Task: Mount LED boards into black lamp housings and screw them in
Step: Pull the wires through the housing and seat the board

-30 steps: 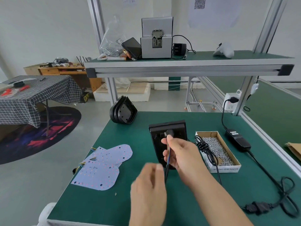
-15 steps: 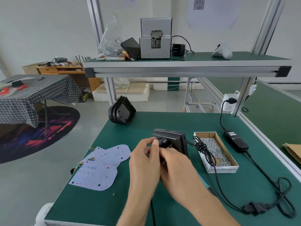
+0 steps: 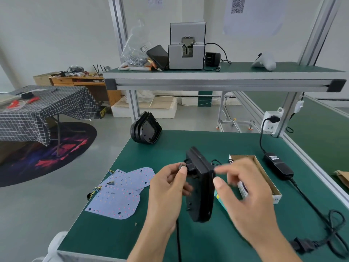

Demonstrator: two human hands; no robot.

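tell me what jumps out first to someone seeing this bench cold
Center foreground, two hands hold a black lamp housing on edge above the green table: the left hand pinches a small fitting on its back, the right hand is blurred beside it. Pale LED boards lie to the left, and a stack of housings sits at the far corner.

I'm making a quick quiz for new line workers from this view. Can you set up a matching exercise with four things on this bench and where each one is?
Things:
1. lamp housing
2. LED boards
3. stack of housings
4. screw box

Places:
A. flat on the mat, left of the hands
B. far left corner of the bench
C. held on edge between both hands
D. on the mat, behind the right hand

Pairs: 1-C, 2-A, 3-B, 4-D
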